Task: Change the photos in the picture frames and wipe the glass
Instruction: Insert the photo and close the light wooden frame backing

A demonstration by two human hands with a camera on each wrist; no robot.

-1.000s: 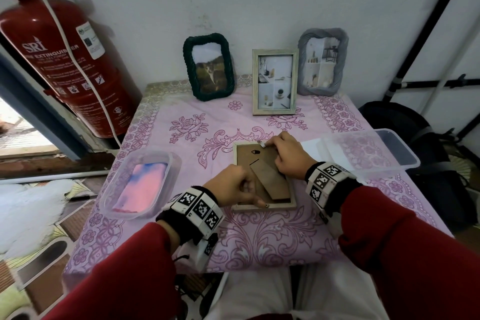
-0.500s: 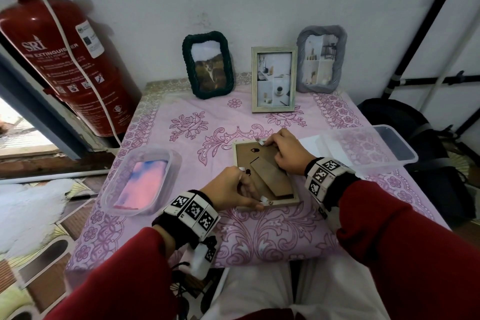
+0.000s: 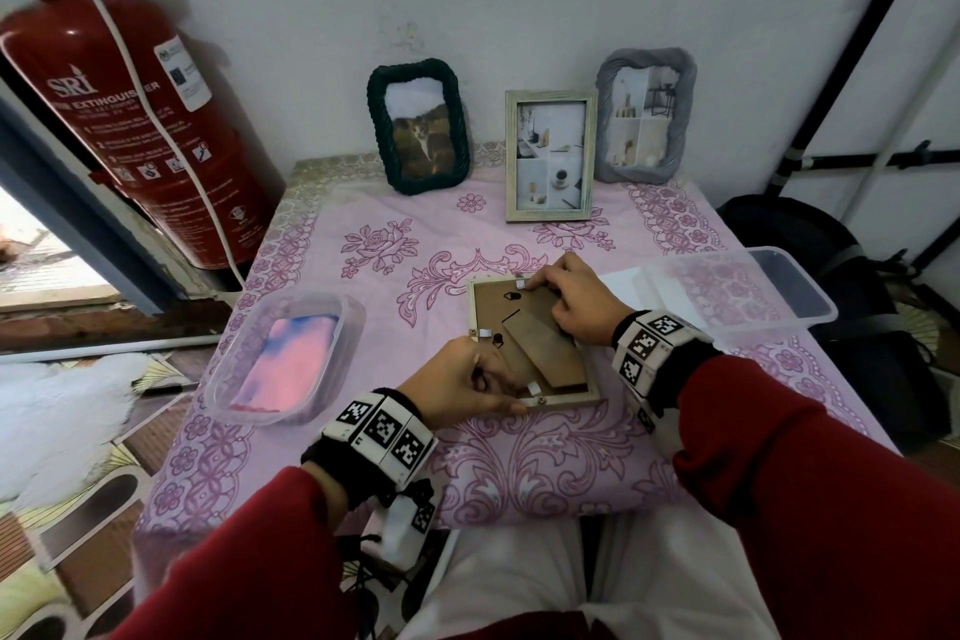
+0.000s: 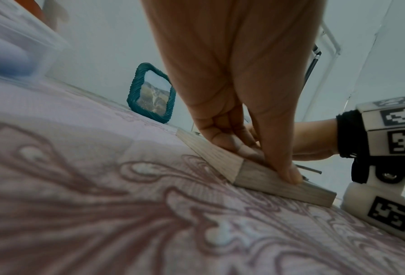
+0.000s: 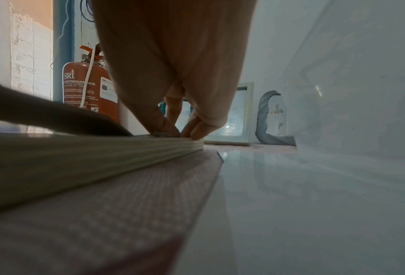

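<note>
- Face-down in the middle of the desk (image 3: 519,473) lies the pale wooden frame (image 3: 563,399), brown backing board (image 3: 488,309) up, its folding stand lying flat across it.
- Judgement call: a light, stiff thing, but there is glass underneath, so it wants pressing flat rather than levering; the small metal tabs (image 3: 534,387) along the rim are the places to work, and the wooden edges are the safe grip.
- Left hand (image 3: 462,387) sits at the near-left corner, fingers curled, thumb and fingertips (image 4: 291,174) pressed down on the frame's rim right by a tab; whether it actually pinches that tab, I cannot tell.
- Right hand (image 3: 576,304) reaches over the far edge, fingertips (image 5: 166,128) bunched together on the top rim at another tab, wrist low over the desk.
- Both forearms come in from the near side, the hands at opposite corners, steadying the frame between them.
- Further out: a tub with a pink-and-blue cloth (image 3: 291,364) to the left, a clear tub (image 3: 769,296) to the right with white sheets (image 3: 621,288) beside it.
- Three upright frames (image 3: 550,156) against the back wall.
</note>
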